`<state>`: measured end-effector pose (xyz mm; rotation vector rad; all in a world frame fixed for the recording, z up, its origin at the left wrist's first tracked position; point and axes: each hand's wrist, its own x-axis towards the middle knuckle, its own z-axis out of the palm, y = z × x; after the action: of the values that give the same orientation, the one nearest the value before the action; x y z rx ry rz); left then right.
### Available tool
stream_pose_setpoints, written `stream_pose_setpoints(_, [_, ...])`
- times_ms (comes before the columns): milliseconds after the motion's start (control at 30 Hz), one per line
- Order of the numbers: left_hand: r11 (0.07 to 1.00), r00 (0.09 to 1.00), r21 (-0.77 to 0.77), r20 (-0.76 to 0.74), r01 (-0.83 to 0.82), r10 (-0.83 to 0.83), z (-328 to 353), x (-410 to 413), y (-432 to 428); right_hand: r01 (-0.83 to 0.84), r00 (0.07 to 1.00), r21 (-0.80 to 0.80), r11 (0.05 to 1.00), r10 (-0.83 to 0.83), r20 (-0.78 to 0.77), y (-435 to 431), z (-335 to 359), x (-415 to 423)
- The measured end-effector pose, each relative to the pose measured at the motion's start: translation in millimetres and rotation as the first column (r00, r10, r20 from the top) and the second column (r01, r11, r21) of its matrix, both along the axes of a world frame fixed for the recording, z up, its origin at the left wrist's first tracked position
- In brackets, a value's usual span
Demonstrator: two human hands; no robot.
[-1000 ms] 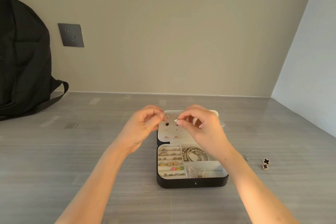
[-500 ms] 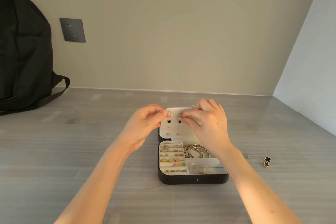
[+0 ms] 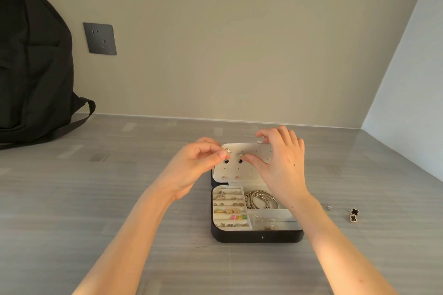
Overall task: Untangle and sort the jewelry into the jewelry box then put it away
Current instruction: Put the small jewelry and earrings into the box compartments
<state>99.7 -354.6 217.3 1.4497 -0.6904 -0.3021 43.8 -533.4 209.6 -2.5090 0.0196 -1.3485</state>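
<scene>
Behind a grey wood-grain bench (image 3: pixel 96 199) a plain beige wall (image 3: pixel 239 43) is seen, and an open black jewelry box (image 3: pixel 256 237) is set on the bench directly beneath both sets of fingers. Its white perforated lid panel (image 3: pixel 254 170) is raised towards the wall.

A small silver stud earring (image 3: pixel 228 151) is pinched between the thumb and forefinger of the left hand (image 3: pixel 191 170) at the panel's upper left corner, the other fingers being loosely curled. The panel is gripped by the right hand (image 3: pixel 280 163): the thumb is laid on its front face, touching or just beside a second tiny silver stud (image 3: pixel 240 155), while the fingers are curled over its top edge. Whether that stud is seated in a hole cannot be told.

Just below the left fingers, two round black studs (image 3: pixel 227 162) are set in the panel, and a pair of pinkish studs (image 3: pixel 223 177) lower down. Nearer the person than the fingers, rings (image 3: pixel 227 199) are lined in the tray's left-hand rolls. Silver bangles (image 3: pixel 260 199) are heaped beside the right wrist, and small clear packets (image 3: pixel 263 221) are kept in the front right compartment.

Well to the right of the right fingers, a pair of black clover-shaped earrings (image 3: pixel 353 214) and a small clear glittering piece (image 3: pixel 326 206) are laid on the bench. Far to the left of the left fingers, a black fabric backpack (image 3: pixel 31 67) is propped against the wall, near a dark grey wall socket (image 3: pixel 100 38).
</scene>
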Motion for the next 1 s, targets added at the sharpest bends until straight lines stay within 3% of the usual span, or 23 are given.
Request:
stream_pose_setpoints(167, [1.000,0.999,0.005,0.012,0.031,-0.031,-1.4,2.6,1.7,-0.071,0.997,0.066,0.995,0.071,-0.002,-2.4,1.7,-0.8])
stream_pose_setpoints(433, [0.998,0.998,0.019,-0.003,0.065,-0.065,0.0,3.6,5.5,-0.013,1.000,-0.048,0.999,0.013,0.006,-4.5,0.3,0.7])
stream_pose_setpoints(600, [0.987,0.990,-0.156,-0.127,0.041,-0.061,3.3,19.1,16.8,-0.081,0.995,-0.125,0.989,0.088,0.050,-2.5,-7.4,-14.5])
stream_pose_setpoints(700, [0.990,0.989,0.051,-0.074,0.129,-0.125,4.1,27.5,13.5,-0.125,0.983,-0.200,0.972,0.149,0.109,0.7,-18.7,-25.6])
stream_pose_setpoints(800, [0.911,0.964,0.319,-0.053,0.263,-0.260,6.2,30.3,0.3,-0.128,0.977,-0.229,0.965,0.162,0.138,1.2,-22.8,-29.1])
stream_pose_setpoints(1000, [0.823,0.905,0.383,-0.106,0.420,-0.412,9.3,38.9,-18.8,-0.126,0.975,-0.220,0.967,0.161,0.152,1.4,-24.3,-30.1])
